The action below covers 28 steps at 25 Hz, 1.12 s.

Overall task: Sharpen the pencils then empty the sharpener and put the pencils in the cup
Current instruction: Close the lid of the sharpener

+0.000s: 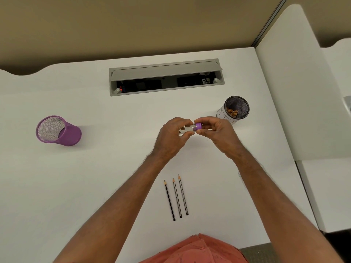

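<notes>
Head view: left hand (173, 136) grips the sharpener (191, 128) by its clear barrel while right hand (218, 132) pinches its purple cap, above the white worktop (95, 177). Three sharpened pencils (176, 198) lie near. Purple mesh cup (58, 130) stands far left; black mesh cup (234, 109) with shavings sits just behind the right hand.

The scene is being viewed by a single head-worn wide-angle camera, being aimed forward and steeply down onto the white desk (76, 186). Both forearms are being framed closely from below; the far partition is being caught above.
</notes>
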Motion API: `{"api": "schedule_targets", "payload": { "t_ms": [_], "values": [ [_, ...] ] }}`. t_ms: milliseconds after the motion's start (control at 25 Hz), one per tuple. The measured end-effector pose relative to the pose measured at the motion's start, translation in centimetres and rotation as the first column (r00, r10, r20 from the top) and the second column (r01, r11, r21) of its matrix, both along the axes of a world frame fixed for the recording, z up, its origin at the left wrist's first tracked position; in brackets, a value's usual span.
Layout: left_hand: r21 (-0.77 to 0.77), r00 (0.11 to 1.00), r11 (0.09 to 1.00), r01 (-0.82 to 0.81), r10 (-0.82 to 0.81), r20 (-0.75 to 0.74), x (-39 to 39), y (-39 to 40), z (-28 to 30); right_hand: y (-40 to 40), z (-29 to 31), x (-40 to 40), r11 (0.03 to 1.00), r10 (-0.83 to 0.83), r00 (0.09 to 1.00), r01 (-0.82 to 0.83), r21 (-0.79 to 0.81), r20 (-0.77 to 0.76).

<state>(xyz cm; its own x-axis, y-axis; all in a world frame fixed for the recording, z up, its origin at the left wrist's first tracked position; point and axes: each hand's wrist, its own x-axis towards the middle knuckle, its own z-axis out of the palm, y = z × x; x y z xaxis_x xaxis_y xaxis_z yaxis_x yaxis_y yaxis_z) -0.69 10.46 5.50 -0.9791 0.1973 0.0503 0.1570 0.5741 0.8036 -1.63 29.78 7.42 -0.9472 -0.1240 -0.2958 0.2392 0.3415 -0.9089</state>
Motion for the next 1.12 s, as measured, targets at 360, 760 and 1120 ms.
{"api": "schedule_targets", "payload": {
  "t_ms": [360, 760, 1120],
  "values": [
    [-0.164, 0.978, 0.97, -0.178, 0.193, 0.084, -1.6, -2.1, -3.7, -5.7, -4.6, -1.5, 0.988, -0.144, 0.988, 0.146, 0.04, -0.051],
    [-0.323, 0.961, 0.92, -0.222, 0.263, 0.087, -3.9, -4.7, -6.7, -8.7, -6.8, -3.5, 0.956, 0.093, 0.995, -0.078, 0.284, -0.043],
    [-0.336, 0.964, 0.918, -0.213, 0.254, 0.083, -4.2, -5.1, -7.6, -8.1, -7.4, -2.1, 0.637, 0.27, 0.962, -0.154, 0.755, -0.032]
  ]
}}
